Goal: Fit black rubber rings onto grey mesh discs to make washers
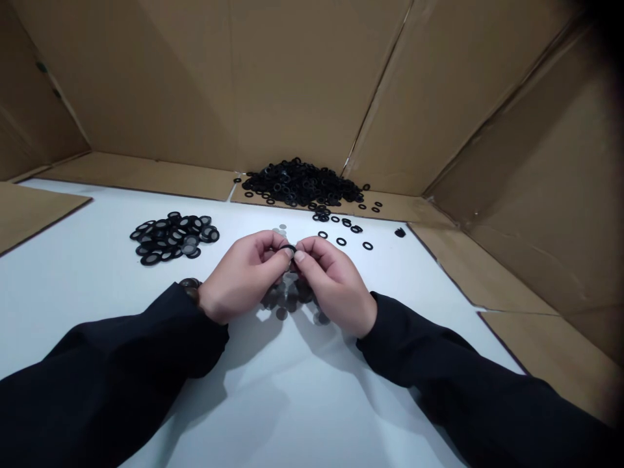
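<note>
Between my two hands, above the middle of the white table, is a small black ring [288, 247]. My left hand [248, 270] pinches its left side with thumb and forefinger. The fingers of my right hand [334, 279] close on its right side. Whether a disc sits inside the ring I cannot tell. Beneath the hands lie several thin grey discs [287, 296], partly hidden by my fingers. To the left is a pile of black rings with grey discs in them [173, 235].
A large heap of black rings [302, 184] rests on the cardboard at the back. Several loose rings [341, 242] lie in front of it, and a small black lump [400, 232] is at the right. Cardboard walls [316, 78] enclose the white table [273, 416].
</note>
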